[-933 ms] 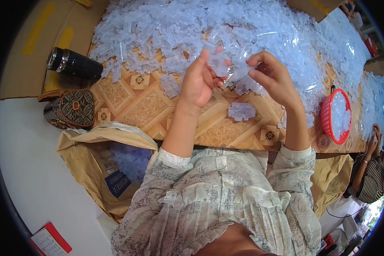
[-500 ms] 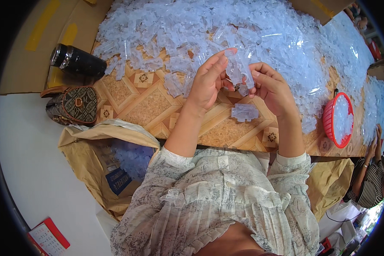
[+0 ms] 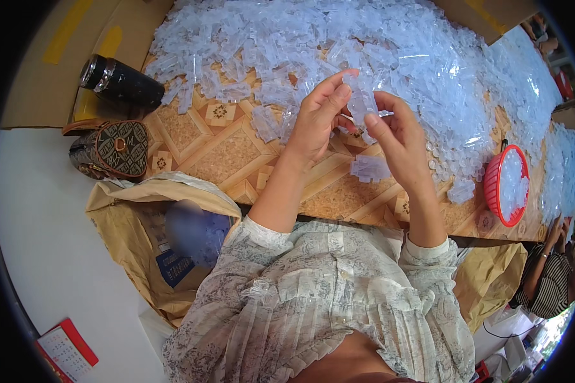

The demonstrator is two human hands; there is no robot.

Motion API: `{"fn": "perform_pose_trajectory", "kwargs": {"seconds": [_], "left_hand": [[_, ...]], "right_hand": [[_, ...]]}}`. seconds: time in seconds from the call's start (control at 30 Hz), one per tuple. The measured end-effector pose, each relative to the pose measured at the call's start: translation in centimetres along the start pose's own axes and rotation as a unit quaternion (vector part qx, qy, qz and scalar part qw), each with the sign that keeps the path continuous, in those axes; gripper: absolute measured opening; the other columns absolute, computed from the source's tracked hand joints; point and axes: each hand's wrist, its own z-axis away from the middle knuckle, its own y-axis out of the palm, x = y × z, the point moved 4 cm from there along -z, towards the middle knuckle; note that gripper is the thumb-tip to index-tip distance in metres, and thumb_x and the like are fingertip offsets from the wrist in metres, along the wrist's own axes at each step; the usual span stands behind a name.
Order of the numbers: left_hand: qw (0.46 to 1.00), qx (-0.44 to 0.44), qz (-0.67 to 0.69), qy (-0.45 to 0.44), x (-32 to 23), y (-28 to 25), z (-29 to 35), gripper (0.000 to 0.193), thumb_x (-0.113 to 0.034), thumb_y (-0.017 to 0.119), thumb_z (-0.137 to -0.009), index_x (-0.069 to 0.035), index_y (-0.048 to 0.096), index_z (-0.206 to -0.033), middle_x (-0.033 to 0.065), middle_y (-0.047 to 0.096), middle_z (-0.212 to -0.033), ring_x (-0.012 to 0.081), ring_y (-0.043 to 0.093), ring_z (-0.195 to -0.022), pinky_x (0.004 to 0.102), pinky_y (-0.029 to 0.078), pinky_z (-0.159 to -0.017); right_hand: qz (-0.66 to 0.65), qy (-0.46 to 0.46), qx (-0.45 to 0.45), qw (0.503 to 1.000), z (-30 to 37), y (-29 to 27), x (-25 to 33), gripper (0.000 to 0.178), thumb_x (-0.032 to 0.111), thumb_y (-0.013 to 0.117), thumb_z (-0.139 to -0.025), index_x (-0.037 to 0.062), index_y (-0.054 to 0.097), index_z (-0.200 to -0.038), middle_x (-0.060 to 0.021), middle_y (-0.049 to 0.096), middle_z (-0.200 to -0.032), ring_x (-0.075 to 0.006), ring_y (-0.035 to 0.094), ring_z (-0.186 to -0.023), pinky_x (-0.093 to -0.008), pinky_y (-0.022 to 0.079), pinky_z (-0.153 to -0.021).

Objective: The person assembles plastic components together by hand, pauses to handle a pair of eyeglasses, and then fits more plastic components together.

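Between my two hands, above the near part of the table, is a clear plastic piece point(image 3: 363, 102), long and narrow. My left hand point(image 3: 316, 121) grips its far end between thumb and fingers. My right hand point(image 3: 402, 137) is at its near right side, the thumb pressed against its lower end and the fingers curled behind. Part of the piece is hidden by my fingers. Just below my hands, a clear ribbed plastic piece point(image 3: 369, 168) lies on the patterned tabletop point(image 3: 227, 143). A large heap of similar clear plastic pieces point(image 3: 262, 45) spreads beyond.
A black flask point(image 3: 124, 83) lies at the left beside a patterned pouch point(image 3: 112, 150). A red basket point(image 3: 495, 185) with clear pieces stands at the right edge. An open brown sack point(image 3: 124, 252) sits below left, another sack point(image 3: 492, 274) below right. At far right is another person point(image 3: 546, 284).
My right thumb has shifted up onto the piece's lower end, and the right hand has turned slightly. The left hand keeps its grip. The whole view has shifted a little.
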Motion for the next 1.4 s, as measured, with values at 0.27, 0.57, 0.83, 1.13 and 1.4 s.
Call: {"fn": "perform_pose_trajectory", "kwargs": {"seconds": [0.27,0.57,0.83,1.13,1.4], "left_hand": [[0.999,0.008,-0.034,0.030,-0.2,0.6,0.2,0.042,-0.022,0.054,-0.093,-0.005,0.046,-0.131,0.0048,0.059,-0.103,0.0100,0.058,-0.087,0.0239,0.052,-0.065],[0.996,0.032,-0.057,0.066,-0.5,0.7,0.4,0.042,-0.019,0.058,-0.091,-0.006,0.050,-0.130,0.0037,0.059,-0.098,0.0090,0.056,-0.087,0.0239,0.051,-0.069],[0.994,0.012,-0.083,0.076,-0.4,0.7,0.5,0.040,-0.018,0.057,-0.092,-0.002,0.051,-0.128,0.0013,0.060,-0.101,0.0056,0.055,-0.083,0.0203,0.047,-0.068],[0.996,-0.034,-0.064,0.050,-0.1,0.1,0.5,0.036,-0.018,0.060,-0.091,-0.002,0.056,-0.123,-0.0014,0.060,-0.088,0.0032,0.052,-0.071,0.0192,0.048,-0.060],[0.999,-0.038,-0.015,-0.009,-0.1,1.0,0.7,0.040,-0.024,0.060,-0.091,-0.007,0.054,-0.127,-0.0013,0.057,-0.088,0.0046,0.051,-0.068,0.0183,0.046,-0.060]], "right_hand": [[0.039,-0.048,-0.088,0.994,0.5,-0.8,1.2,0.045,0.017,0.070,-0.081,0.0056,0.055,-0.122,-0.0090,0.055,-0.102,-0.0118,0.055,-0.076,-0.0255,0.047,-0.064],[0.123,-0.138,-0.083,0.979,0.9,0.5,1.5,0.053,0.015,0.072,-0.078,0.0135,0.054,-0.128,-0.0092,0.055,-0.107,-0.0172,0.051,-0.086,-0.0283,0.046,-0.071],[0.153,-0.159,-0.089,0.971,1.3,0.9,1.3,0.057,0.011,0.074,-0.075,0.0133,0.054,-0.128,-0.0106,0.054,-0.106,-0.0197,0.050,-0.090,-0.0300,0.045,-0.074],[0.214,-0.238,-0.102,0.942,1.5,2.1,1.2,0.063,0.007,0.072,-0.075,0.0083,0.048,-0.133,-0.0162,0.053,-0.104,-0.0269,0.051,-0.091,-0.0343,0.046,-0.076],[0.263,-0.242,-0.131,0.925,1.3,1.6,1.0,0.062,0.006,0.070,-0.074,0.0033,0.047,-0.131,-0.0185,0.054,-0.101,-0.0304,0.056,-0.084,-0.0371,0.049,-0.071]]}}
